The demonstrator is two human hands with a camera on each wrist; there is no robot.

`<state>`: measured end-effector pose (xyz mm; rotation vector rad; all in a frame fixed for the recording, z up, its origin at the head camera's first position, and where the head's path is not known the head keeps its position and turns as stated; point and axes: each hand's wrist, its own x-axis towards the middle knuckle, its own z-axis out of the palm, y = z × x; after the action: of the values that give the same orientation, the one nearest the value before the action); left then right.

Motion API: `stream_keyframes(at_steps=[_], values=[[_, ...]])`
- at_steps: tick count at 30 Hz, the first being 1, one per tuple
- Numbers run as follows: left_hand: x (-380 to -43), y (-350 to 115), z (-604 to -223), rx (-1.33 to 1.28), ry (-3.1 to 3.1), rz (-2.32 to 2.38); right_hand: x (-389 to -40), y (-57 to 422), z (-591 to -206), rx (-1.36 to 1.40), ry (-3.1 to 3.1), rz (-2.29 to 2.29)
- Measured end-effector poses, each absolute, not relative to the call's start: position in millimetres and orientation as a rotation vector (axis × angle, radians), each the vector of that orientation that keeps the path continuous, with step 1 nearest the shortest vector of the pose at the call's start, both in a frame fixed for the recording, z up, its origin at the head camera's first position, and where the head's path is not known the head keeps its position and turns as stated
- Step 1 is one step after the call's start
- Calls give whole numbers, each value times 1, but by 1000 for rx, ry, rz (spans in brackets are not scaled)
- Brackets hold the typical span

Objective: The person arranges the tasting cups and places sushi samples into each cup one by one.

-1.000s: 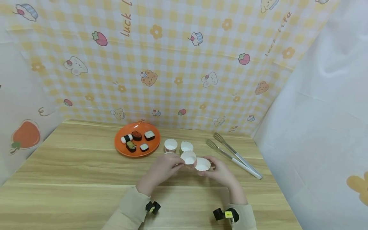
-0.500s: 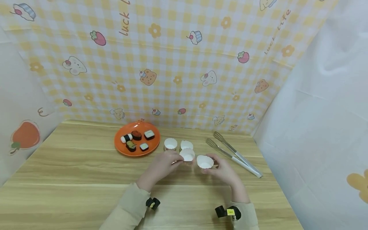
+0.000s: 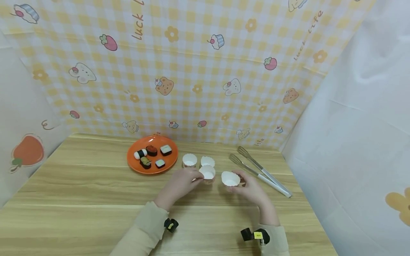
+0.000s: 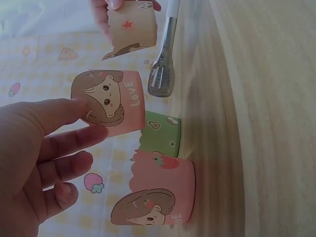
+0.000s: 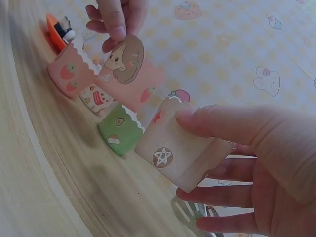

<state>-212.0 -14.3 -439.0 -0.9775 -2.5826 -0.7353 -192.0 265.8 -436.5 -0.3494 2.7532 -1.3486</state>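
Note:
My left hand [image 3: 183, 185] pinches the rim of a pink paper baking cup [image 4: 111, 98] printed with a girl's face. A gap to its right, my right hand [image 3: 251, 189] holds a beige paper baking cup [image 5: 170, 140] by its wall, thumb on one side. Both cups are raised off the table, and their white insides show in the head view. Just beyond stand a second pink cup [image 5: 71, 71], a green cup [image 5: 118, 131] with an avocado print, and a white cup [image 5: 94, 98] with a red print, partly hidden.
An orange plate [image 3: 134, 164] with several sushi pieces [image 3: 152, 150] lies left of the cups. Metal tongs [image 3: 266, 178] rest at the right. A checked cloth [image 3: 198, 64] hangs behind the wooden table [image 3: 80, 188].
The beige cup in my right hand has moved right and slightly away, widening the gap between the held cups. My left hand's pink cup has shifted a little to the left.

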Motion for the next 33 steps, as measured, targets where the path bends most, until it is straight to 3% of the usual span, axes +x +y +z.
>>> stream_keyframes(at_steps=[12, 22, 33], values=[[-213, -5, -447, -1030, -2577, -644, -192, 267, -436, -423, 2764, -1359], [-216, -3, -452, -1052, -2548, -597, -173, 248, -399, -440, 2756, -1335], [-220, -1, -458, -1058, -2547, -499, -190, 261, -431, -440, 2779, -1337]])
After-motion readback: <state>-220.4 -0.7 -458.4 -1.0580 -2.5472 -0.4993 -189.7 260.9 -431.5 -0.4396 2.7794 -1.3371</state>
